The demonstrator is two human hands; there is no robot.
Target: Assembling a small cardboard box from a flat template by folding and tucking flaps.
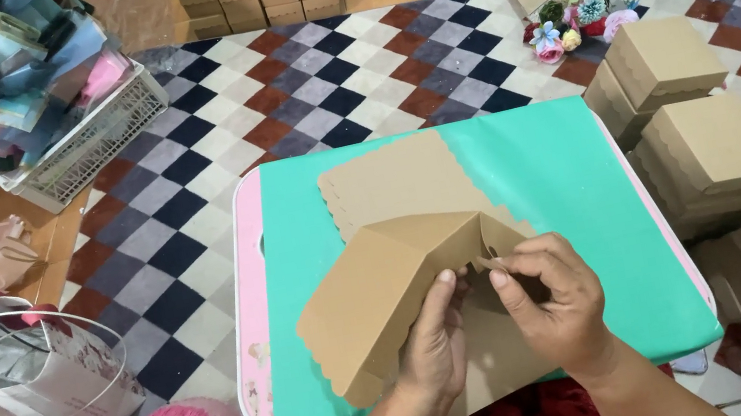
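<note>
Two bare hands fold a brown cardboard box over a small green-topped counter.

The left hand [435, 344] has its grip closed on the near side of the half-folded cardboard box [384, 287], thumb pressed on top. The right hand [555, 302], just beside it, pinches a small flap of the same box between thumb and fingertips. The box sits directly under and ahead of both grips, resting on the counter [568, 173]. To the right of the right grip, finished boxes [715, 147] are stacked on the floor. Far left of the left grip stands a white gift bag [56, 380].
</note>
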